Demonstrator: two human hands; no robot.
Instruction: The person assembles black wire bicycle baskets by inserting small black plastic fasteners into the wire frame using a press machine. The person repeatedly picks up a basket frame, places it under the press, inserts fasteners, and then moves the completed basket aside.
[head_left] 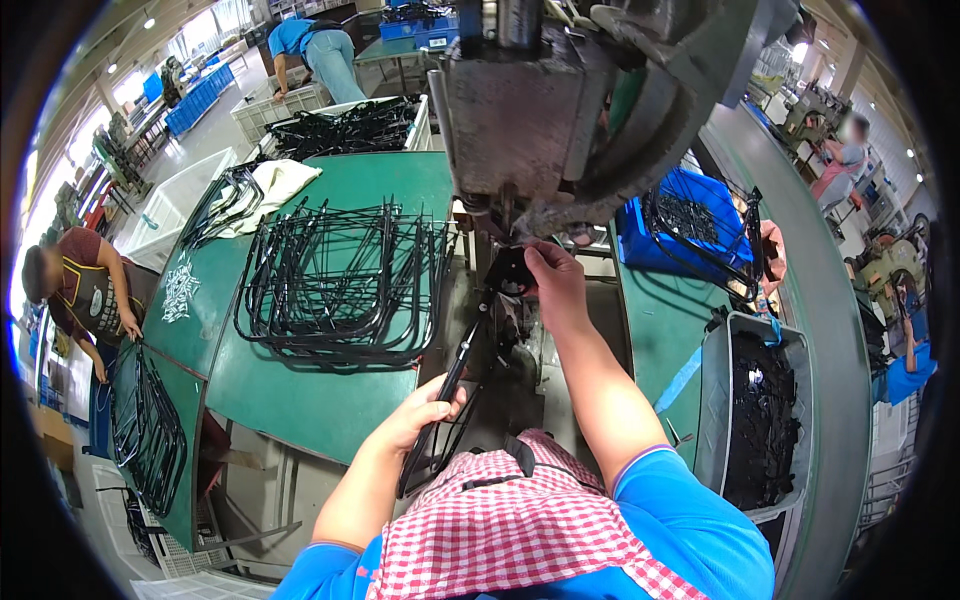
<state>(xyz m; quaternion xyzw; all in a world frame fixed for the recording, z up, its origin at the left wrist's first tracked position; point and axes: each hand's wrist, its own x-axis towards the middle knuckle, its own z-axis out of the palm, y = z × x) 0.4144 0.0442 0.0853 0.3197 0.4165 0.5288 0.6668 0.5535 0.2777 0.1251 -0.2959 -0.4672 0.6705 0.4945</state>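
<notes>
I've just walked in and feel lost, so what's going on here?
A person in a checked apron is at a metal machine. The left hand holds a black tubular frame; the right hand is at a dark piece below the machine's head. A pile of black frames lies on the green table at left; a grey bin of dark parts is at right.

You wear a bright blue shirt (pixel 700 530) with short sleeves, the right cuff (pixel 640 457) edged in a narrow, darker trim. Over it sits your apron (pixel 500 520), a small red-and-white check with soft creases down the front. A black strip (pixel 520 456) and a thin dark cord (pixel 490 484) show near its far edge. Your forearms (pixel 600 400) and hands (pixel 557 287) are bare.
</notes>
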